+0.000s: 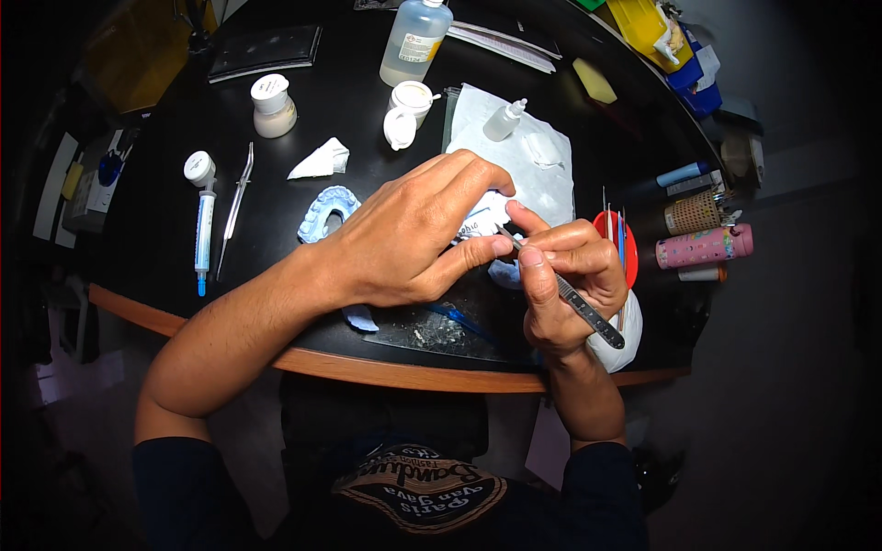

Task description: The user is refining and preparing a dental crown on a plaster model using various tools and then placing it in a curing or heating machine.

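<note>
My left hand (pixel 409 225) is closed around a small white dental cast (pixel 489 217) with dark handwriting on it, its fingers over the top and its thumb along the near edge. In my right hand (pixel 574 275) is a scalpel (pixel 588 314), pinched near the front of its flat metal handle. The tip of the scalpel meets the cast beside my left thumb; its blade is too small to make out. A pale blue horseshoe-shaped dental cast (pixel 317 217) lies left of my left hand, partly covered by it. Another pale blue piece (pixel 504 274) shows beneath my hands.
White shavings lie on the black table near its wooden edge (pixel 413 365). Behind stand a large clear bottle (pixel 411 50), an open white jar (pixel 411 99) and a dropper bottle (pixel 503 121) on white paper. Tweezers (pixel 237 207) and a syringe (pixel 204 234) lie left; a red dish (pixel 630 250) sits right.
</note>
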Available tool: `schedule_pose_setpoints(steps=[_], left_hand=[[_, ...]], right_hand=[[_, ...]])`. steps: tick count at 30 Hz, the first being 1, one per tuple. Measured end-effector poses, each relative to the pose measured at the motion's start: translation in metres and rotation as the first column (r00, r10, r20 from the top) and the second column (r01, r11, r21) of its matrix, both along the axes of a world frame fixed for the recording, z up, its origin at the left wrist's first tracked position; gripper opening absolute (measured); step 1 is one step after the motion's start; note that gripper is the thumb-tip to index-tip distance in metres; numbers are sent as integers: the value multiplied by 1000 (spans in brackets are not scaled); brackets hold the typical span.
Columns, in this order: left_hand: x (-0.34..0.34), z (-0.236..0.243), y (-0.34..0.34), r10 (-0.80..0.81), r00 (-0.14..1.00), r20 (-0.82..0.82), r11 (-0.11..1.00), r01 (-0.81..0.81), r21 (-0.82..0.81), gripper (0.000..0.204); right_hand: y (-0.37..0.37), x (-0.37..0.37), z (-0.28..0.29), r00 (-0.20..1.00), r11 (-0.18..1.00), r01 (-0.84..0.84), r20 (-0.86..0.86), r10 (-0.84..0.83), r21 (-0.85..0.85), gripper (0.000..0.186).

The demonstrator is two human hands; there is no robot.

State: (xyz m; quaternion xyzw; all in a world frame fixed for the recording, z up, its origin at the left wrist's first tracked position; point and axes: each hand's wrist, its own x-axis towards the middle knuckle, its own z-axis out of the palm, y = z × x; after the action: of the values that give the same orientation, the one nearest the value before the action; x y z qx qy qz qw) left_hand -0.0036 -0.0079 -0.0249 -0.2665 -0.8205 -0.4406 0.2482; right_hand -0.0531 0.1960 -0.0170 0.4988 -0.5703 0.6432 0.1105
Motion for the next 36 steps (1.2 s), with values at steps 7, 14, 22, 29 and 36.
schedule_pose_setpoints(steps=[7,14,22,29,36], left_hand=[[0,0,-1,15,1000,7,999,-15,-32,41],[0,3,-3,6,999,32,998,-3,-70,40],[0,2,-3,3,1000,-3,996,-3,-88,39],[1,2,-4,18,999,28,994,-15,-104,39],[1,3,-5,11,1000,25,994,-8,-113,40]], right_hand=[[1,0,6,1000,1000,-4,28,4,31,16],[7,-6,9,998,996,-44,38,42,80,17],[8,-9,10,996,994,-76,56,72,83,17],[7,-10,10,996,994,-79,39,77,78,16],[7,-9,11,998,994,-68,16,66,89,15]])
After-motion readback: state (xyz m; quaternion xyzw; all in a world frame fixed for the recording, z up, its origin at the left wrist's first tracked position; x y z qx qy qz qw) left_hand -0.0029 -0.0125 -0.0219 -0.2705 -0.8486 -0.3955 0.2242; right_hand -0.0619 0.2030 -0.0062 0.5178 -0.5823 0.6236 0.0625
